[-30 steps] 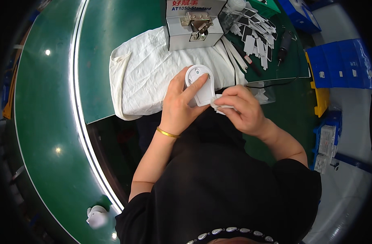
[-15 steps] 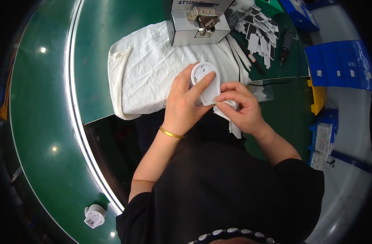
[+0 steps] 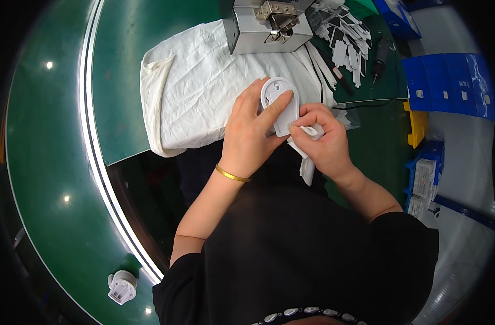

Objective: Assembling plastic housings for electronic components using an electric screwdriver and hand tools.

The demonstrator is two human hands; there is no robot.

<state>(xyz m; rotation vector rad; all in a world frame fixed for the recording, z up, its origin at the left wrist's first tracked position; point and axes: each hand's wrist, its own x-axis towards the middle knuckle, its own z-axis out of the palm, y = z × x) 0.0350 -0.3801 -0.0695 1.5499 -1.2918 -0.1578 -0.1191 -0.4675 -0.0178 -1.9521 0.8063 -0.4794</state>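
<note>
A white plastic housing (image 3: 284,118), rounded at its far end and narrower at its near end, is held above the table's front edge. My left hand (image 3: 251,122) grips it, thumb pressed across the open inner face and fingers behind it. Bunched in my right hand (image 3: 327,142) is a white cloth (image 3: 304,162), its tail hanging below the fingers. The right fingertips press the cloth near the housing's narrow lower right edge.
White fabric (image 3: 193,97) covers the table ahead, under a grey metal machine (image 3: 269,32). At the far right are a pile of flat strips (image 3: 347,43), a dark electric screwdriver (image 3: 381,59) and blue bins (image 3: 448,86). Another white plastic part (image 3: 122,287) stands at lower left.
Both hands and the housing have shifted slightly in view. The right fingers are now curled more tightly around the cloth at the housing's lower edge.
</note>
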